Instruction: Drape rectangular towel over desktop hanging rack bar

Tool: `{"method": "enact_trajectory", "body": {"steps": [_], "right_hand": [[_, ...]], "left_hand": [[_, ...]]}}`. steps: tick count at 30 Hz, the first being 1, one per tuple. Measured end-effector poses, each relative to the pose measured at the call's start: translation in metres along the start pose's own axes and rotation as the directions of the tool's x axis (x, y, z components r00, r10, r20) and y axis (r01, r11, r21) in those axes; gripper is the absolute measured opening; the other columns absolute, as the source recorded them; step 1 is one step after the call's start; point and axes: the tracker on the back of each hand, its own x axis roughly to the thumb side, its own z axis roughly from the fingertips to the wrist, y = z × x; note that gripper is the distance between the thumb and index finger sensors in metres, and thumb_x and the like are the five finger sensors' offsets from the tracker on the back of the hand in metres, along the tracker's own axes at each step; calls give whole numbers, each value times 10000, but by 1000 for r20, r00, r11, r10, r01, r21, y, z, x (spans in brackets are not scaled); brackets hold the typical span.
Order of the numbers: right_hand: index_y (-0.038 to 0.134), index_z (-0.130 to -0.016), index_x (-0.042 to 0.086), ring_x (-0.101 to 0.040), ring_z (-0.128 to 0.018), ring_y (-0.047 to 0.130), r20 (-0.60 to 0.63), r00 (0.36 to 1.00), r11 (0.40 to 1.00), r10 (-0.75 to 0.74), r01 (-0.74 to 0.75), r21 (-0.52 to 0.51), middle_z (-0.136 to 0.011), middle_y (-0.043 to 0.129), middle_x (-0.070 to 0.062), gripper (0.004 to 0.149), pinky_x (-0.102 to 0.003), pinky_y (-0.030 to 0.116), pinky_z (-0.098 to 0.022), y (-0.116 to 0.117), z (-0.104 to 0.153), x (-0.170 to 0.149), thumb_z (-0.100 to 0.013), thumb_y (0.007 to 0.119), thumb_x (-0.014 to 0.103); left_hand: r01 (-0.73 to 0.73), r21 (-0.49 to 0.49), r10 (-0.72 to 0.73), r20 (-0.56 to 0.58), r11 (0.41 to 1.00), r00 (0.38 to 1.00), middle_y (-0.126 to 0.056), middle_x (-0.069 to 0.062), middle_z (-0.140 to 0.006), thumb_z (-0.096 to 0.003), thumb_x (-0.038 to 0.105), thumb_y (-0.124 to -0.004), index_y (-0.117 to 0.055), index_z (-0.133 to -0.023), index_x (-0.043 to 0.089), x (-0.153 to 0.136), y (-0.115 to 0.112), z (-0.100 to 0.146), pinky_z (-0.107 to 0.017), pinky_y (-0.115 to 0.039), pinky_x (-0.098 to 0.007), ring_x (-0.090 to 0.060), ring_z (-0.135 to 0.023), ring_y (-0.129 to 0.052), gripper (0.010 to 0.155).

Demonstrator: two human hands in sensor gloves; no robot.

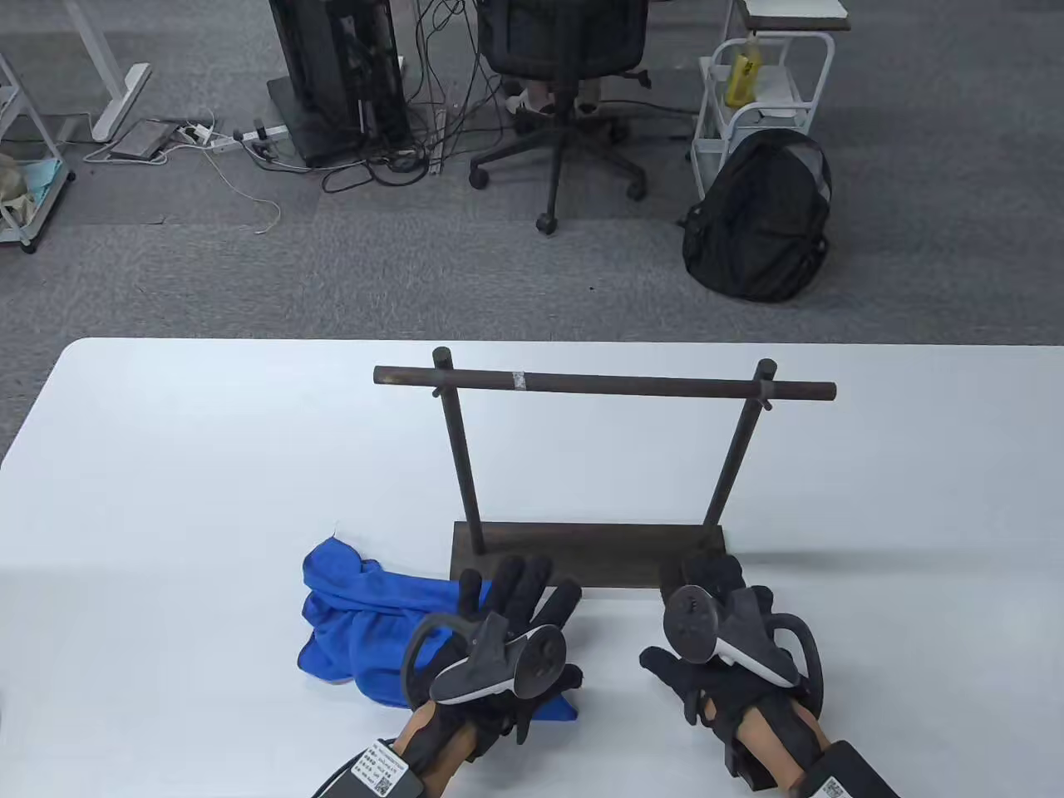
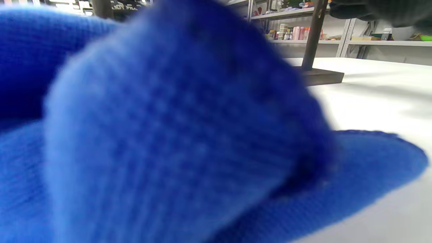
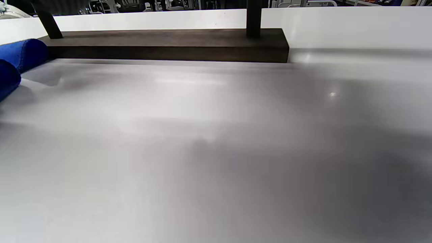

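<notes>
Towel: we are seeing the blue towel [image 1: 366,632] lying crumpled on the white surface [image 1: 208,465], just left of the rack's base and at its near-left corner; it is not on the bar.
Rack: the dark wooden rack [image 1: 590,553] is standing upright on the surface, its two posts carrying the horizontal bar [image 1: 607,384], which is hanging bare above the base.
Left hand: our left hand [image 1: 499,640] is resting palm down on the right part of the towel, fingers [image 1: 519,586] spread and stretched toward the near edge of the base; we are reading it as open and flat, gripping nothing.
Left wrist view: blue cloth [image 2: 168,135] is filling nearly the whole view, blurred by closeness, with one rack post [image 2: 312,37] and the base end showing behind it.
Right hand: our right hand [image 1: 731,648] is lying on the bare surface just in front of the right end of the base, well apart from the towel; its fingers are curling under the tracker, so we cannot tell whether it is open or closed.
Right wrist view: we are looking low across the surface at the base [image 3: 168,45], with a fold of towel [image 3: 20,55] touching its left end.
Background: an office chair [image 1: 557,75] and a black backpack [image 1: 758,220] are sitting on the grey carpet beyond the surface.
</notes>
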Motion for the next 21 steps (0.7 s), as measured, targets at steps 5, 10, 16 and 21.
{"method": "enact_trajectory", "body": {"steps": [5,10,16,21], "right_hand": [[22,-979,271,-461,-1042,59,-9,1000,1000,-8,8,-5,-1144,4,-97,918,-691,257,-699,1,1,-1,-405,636,638],[28,-981,271,-459,-1043,61,-1,1000,1000,-8,8,-1,-1144,7,-97,914,-690,259,-700,2,1,0,-407,638,635],[29,-982,270,-458,-1044,64,2,1000,1000,-6,5,25,-1145,10,-97,913,-690,260,-700,8,-2,1,-407,637,636],[28,-982,270,-458,-1044,62,2,1000,1000,12,-12,19,-1144,8,-96,913,-689,260,-700,5,-3,2,-408,635,637]], "left_hand": [[4,21,-4,10,1000,1000,-155,-39,-1215,-383,756,-541,-183,-1081,402,3,3,3,-748,-324,-672,-394,-1151,-253,860],[0,32,0,18,999,1000,-161,-36,-1216,-383,755,-546,-187,-1082,399,4,4,4,-750,-325,-670,-389,-1153,-257,862],[-9,13,8,22,1000,1000,-174,-36,-1216,-384,751,-552,-199,-1083,392,4,1,3,-748,-328,-670,-388,-1151,-265,861],[7,7,-7,28,1000,1000,-171,-33,-1217,-385,751,-553,-194,-1084,392,5,2,2,-751,-324,-668,-387,-1153,-262,863]]}}
